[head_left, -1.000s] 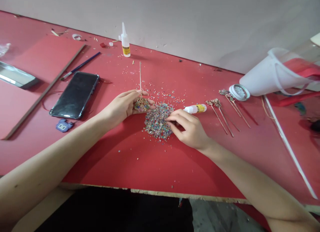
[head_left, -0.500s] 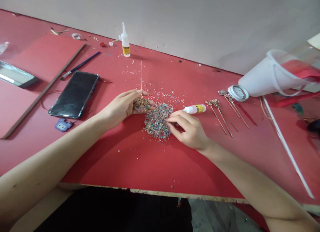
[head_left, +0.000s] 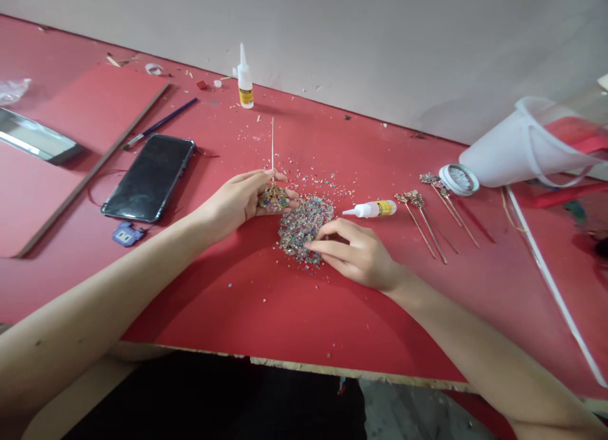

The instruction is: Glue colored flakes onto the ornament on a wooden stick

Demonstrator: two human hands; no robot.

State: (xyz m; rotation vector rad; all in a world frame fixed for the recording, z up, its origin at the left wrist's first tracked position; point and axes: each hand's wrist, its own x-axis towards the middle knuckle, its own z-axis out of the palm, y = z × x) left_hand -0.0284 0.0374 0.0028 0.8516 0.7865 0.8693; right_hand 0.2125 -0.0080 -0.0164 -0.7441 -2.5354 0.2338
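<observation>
A gold hairpin (head_left: 274, 198) with a colourful ornamental head lies across the fingers of my left hand (head_left: 247, 196); its long thin pin points away from me. The thumb presses on it near the top of the head. Just right of it, a pile of small multicoloured chips (head_left: 304, 228) is spread on the red tabletop. My right hand (head_left: 356, 250) rests at the pile's right side, thumb and fingertips pinched together at the chips. Whatever is between those fingertips is too small to make out. Behind this hand lies a glue bottle (head_left: 375, 209) on its side.
Several finished-looking hairpins (head_left: 420, 221) lie to the right, near a white bucket (head_left: 498, 149) tipped on its side. Another glue bottle (head_left: 246, 85) stands upright at the back. On the left are a phone (head_left: 149, 177), a paintbrush (head_left: 159, 123) and a wooden strip (head_left: 95, 171).
My right hand has shifted slightly left and down over the chips, uncovering the lying glue bottle's nozzle. My left hand still holds the hairpin. The whole view has moved a little.
</observation>
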